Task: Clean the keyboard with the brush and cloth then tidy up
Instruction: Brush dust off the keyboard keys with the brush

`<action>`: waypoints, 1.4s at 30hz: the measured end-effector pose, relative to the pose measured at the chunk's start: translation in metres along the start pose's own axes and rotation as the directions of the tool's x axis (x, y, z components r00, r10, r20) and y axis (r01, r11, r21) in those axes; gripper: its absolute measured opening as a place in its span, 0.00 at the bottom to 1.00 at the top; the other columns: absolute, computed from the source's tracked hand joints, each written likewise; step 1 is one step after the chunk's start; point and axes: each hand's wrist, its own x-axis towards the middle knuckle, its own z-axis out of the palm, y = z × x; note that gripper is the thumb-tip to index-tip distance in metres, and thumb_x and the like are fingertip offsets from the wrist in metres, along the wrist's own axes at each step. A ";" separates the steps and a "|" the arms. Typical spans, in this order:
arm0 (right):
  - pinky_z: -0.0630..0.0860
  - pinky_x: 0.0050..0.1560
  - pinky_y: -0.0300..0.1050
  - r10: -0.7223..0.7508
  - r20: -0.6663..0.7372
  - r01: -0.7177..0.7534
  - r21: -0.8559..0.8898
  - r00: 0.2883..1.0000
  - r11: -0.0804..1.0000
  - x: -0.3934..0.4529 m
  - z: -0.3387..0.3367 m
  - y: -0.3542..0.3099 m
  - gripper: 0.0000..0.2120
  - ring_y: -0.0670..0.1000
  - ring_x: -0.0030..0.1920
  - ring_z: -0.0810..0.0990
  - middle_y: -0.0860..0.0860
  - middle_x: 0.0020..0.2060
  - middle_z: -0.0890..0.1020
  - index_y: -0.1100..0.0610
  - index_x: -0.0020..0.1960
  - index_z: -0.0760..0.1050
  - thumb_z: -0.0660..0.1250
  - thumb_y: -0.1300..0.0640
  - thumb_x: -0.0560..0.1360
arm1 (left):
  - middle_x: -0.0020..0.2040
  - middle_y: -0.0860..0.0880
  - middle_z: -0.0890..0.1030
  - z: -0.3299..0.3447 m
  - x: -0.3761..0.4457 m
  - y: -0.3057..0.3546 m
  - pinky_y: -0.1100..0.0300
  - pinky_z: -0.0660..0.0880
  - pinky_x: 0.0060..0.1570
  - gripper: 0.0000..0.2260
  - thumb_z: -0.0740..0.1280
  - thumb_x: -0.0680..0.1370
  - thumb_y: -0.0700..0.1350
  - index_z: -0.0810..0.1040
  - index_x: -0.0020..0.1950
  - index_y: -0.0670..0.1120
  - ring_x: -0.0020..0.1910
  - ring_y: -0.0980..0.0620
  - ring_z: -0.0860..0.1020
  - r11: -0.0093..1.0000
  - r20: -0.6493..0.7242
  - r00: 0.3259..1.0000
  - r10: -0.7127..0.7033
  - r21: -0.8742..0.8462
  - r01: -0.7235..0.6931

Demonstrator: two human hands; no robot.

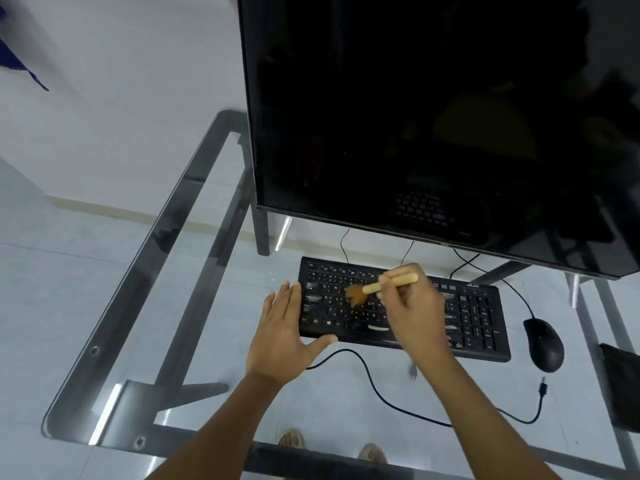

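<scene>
A black keyboard (478, 317) lies on the glass desk (145, 306) in front of the monitor. My right hand (415, 313) grips a wooden-handled brush (391, 283); its brown bristles press on the keys left of the keyboard's middle. My left hand (287, 337) rests flat with straight fingers against the keyboard's left end, the thumb along its front edge. A dark cloth (620, 386) lies at the desk's right edge, partly cut off by the frame.
A large dark monitor (433, 116) stands close behind the keyboard. A black mouse (543, 344) sits to the keyboard's right. A loose black cable (398, 403) with a plug end curls across the desk's front. My feet show through the glass.
</scene>
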 end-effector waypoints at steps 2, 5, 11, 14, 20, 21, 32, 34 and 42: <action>0.81 0.37 0.43 0.041 0.127 -0.045 0.031 0.991 0.999 0.004 -0.003 0.003 0.04 0.44 0.35 0.83 0.48 0.35 0.84 0.52 0.45 0.76 0.66 0.59 0.77 | 0.72 0.41 0.67 -0.001 0.000 0.000 0.46 0.51 0.68 0.45 0.67 0.69 0.69 0.61 0.75 0.40 0.69 0.69 0.34 1.000 -0.009 1.000 0.008 0.009 -0.008; 0.78 0.36 0.37 -0.075 0.129 0.091 -0.122 0.989 0.988 0.014 -0.007 0.003 0.03 0.42 0.35 0.81 0.44 0.37 0.82 0.53 0.45 0.75 0.66 0.58 0.78 | 0.73 0.41 0.67 0.001 -0.001 -0.001 0.45 0.50 0.67 0.45 0.65 0.69 0.69 0.60 0.75 0.40 0.70 0.67 0.35 0.999 0.010 1.000 0.016 0.029 -0.016; 0.82 0.41 0.50 -0.066 0.204 0.091 -0.116 0.977 0.989 0.035 0.004 -0.007 0.04 0.49 0.37 0.83 0.49 0.38 0.83 0.53 0.46 0.74 0.63 0.59 0.79 | 0.71 0.39 0.68 0.004 0.001 -0.002 0.44 0.52 0.68 0.44 0.63 0.70 0.70 0.62 0.73 0.39 0.72 0.61 0.43 0.995 0.013 0.999 0.033 0.089 -0.034; 0.78 0.39 0.39 -0.132 0.047 0.136 -0.111 0.990 0.984 0.044 0.009 -0.011 0.03 0.41 0.37 0.80 0.49 0.40 0.82 0.55 0.47 0.73 0.62 0.60 0.79 | 0.72 0.40 0.67 0.005 0.001 -0.002 0.46 0.52 0.70 0.44 0.64 0.70 0.70 0.61 0.74 0.39 0.73 0.59 0.45 0.996 0.021 0.999 0.025 0.080 -0.027; 0.77 0.45 0.37 -0.226 0.199 0.241 -0.054 0.954 0.969 0.044 0.038 -0.029 0.05 0.41 0.46 0.79 0.48 0.48 0.80 0.56 0.53 0.76 0.63 0.61 0.79 | 0.70 0.39 0.69 0.003 0.001 0.000 0.43 0.53 0.67 0.44 0.66 0.70 0.68 0.63 0.73 0.38 0.73 0.55 0.49 0.994 0.000 0.999 0.036 0.100 -0.036; 0.78 0.47 0.39 -0.229 0.187 0.238 -0.023 0.955 0.971 0.044 0.041 -0.031 0.05 0.43 0.47 0.80 0.48 0.48 0.81 0.56 0.53 0.76 0.63 0.61 0.79 | 0.70 0.39 0.70 0.003 0.001 0.001 0.43 0.53 0.66 0.43 0.66 0.69 0.68 0.63 0.73 0.39 0.72 0.58 0.46 0.995 -0.008 0.999 0.032 0.094 -0.031; 0.80 0.38 0.43 0.003 0.244 0.003 -0.026 0.970 1.000 0.039 0.010 -0.012 0.03 0.45 0.36 0.82 0.46 0.38 0.82 0.57 0.51 0.75 0.62 0.61 0.79 | 0.69 0.39 0.70 -0.001 0.001 0.001 0.45 0.58 0.65 0.43 0.63 0.70 0.69 0.62 0.73 0.39 0.71 0.58 0.48 0.996 -0.006 0.999 0.037 0.078 -0.037; 0.73 0.32 0.32 -0.023 0.164 0.038 -0.086 0.986 0.996 0.041 0.008 -0.012 0.04 0.40 0.31 0.77 0.46 0.38 0.81 0.58 0.51 0.74 0.61 0.62 0.79 | 0.69 0.39 0.71 0.000 0.001 0.004 0.45 0.60 0.63 0.43 0.63 0.70 0.69 0.63 0.72 0.39 0.70 0.59 0.48 0.995 -0.015 0.999 0.044 0.085 -0.042; 0.71 0.33 0.28 -0.037 0.040 0.039 -0.050 0.999 0.998 0.038 -0.010 0.001 0.03 0.36 0.34 0.78 0.43 0.35 0.79 0.57 0.48 0.75 0.63 0.60 0.79 | 0.73 0.42 0.66 0.002 -0.001 0.001 0.49 0.55 0.68 0.45 0.61 0.69 0.72 0.60 0.75 0.41 0.70 0.63 0.44 0.998 0.029 1.000 -0.012 0.056 0.010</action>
